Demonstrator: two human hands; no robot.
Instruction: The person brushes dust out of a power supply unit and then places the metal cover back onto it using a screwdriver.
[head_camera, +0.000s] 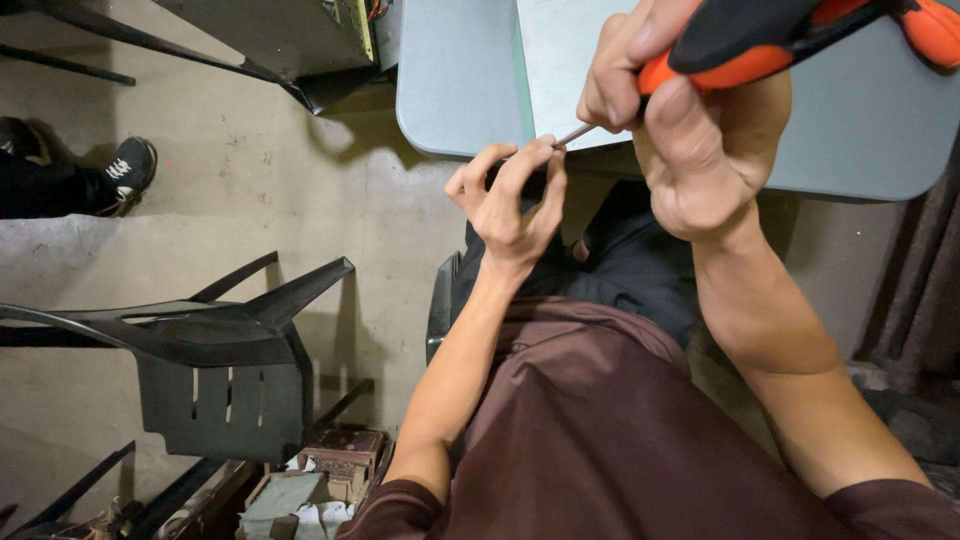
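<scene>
Looking straight down from the head camera, the view took in a worn concrete floor, pale and stained, with a raised step of the same concrete running along the left side. A light grey-blue tabletop with rounded corners filled the upper right, and a paler flat sheet lay on it, one edge tinted green. The right hand was clenched around the orange and black handle of a screwdriver, held just above the table's near edge, its thin metal shaft slanting down and to the left. The left hand hovered just below that edge, thumb and fingertips pinched together at the tip of the shaft; whether something small sat between them could not be told. Both bare forearms led back to maroon sleeves, with dark trousers below the hands and part of a dark seat beneath. To the left stood a black plastic chair with a slotted back, near the person's own seat. At the upper left edge a black sneaker with white laces of another person rested on the step. A dark metal cabinet or stand stood at the top, and a pile of small boxes and scraps lay on the floor at the bottom.
</scene>
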